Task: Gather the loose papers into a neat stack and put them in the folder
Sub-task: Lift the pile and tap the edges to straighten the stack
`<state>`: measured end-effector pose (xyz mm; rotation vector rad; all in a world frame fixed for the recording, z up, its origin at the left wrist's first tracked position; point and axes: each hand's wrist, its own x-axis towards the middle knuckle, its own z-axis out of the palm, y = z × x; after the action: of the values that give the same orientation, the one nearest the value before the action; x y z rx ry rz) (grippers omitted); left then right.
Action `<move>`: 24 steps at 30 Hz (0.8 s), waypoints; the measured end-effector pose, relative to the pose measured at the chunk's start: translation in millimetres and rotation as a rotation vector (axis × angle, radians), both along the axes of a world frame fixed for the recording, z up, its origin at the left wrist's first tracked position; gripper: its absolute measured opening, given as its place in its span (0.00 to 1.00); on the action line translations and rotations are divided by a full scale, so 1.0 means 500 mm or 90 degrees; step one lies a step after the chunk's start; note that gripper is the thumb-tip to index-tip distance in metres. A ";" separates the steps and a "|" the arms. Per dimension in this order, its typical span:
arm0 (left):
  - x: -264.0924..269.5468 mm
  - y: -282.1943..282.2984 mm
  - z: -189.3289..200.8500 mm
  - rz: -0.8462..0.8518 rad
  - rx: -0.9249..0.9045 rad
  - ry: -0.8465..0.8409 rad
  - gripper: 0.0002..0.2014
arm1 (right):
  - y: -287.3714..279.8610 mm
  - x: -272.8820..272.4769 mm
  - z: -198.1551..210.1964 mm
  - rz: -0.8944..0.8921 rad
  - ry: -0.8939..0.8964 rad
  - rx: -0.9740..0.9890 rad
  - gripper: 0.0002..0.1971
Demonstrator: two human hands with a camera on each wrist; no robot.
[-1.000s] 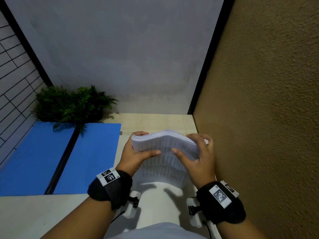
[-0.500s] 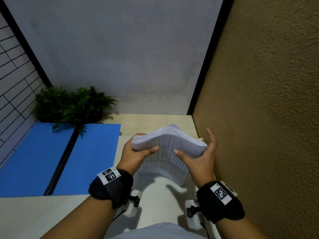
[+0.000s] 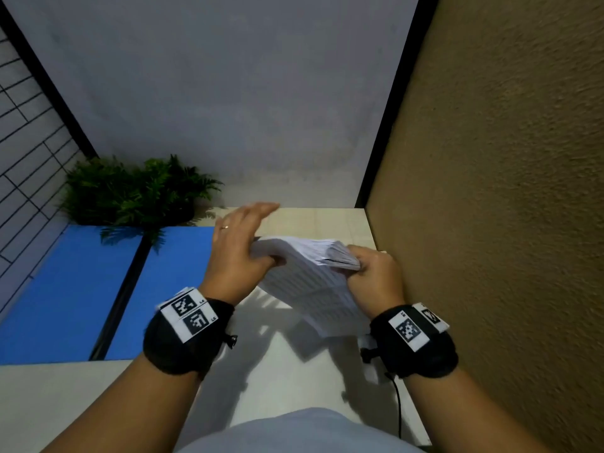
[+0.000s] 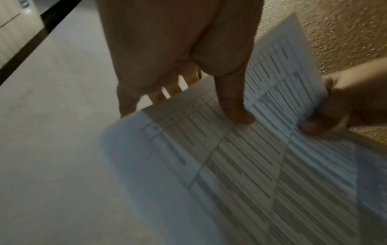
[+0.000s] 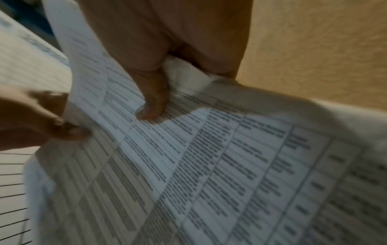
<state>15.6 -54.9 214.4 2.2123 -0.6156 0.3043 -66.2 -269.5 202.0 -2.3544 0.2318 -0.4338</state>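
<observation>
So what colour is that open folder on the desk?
Bright blue folder with a black spine; head view shows it best.

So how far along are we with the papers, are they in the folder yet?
Gathering looks done: the papers are one bundle held above the table. Squaring is under way: right hand grips one end, left hand has its thumb under and fingers straight. The blue folder lies open; filing remains.

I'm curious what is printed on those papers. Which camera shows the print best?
The right wrist view: the papers fill it, showing a ruled table of text rows, too blurred to read. The left wrist view shows the same table, darker. The head view shows the whole stack, print tiny, held in both hands.
</observation>
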 end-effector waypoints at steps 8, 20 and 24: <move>-0.014 0.026 -0.039 0.050 -0.279 0.316 0.05 | -0.051 -0.008 0.009 -0.023 0.116 -0.057 0.09; -0.008 0.063 -0.135 0.119 -0.461 0.455 0.26 | -0.076 -0.059 -0.116 -0.212 -0.017 0.565 0.28; -0.012 0.053 -0.172 0.135 -0.450 0.474 0.32 | -0.061 -0.076 -0.144 -0.269 -0.016 0.571 0.23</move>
<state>9.5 -28.5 128.3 1.5259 0.1351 -0.1861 -104.0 -300.0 130.1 -1.4120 0.7475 -0.4350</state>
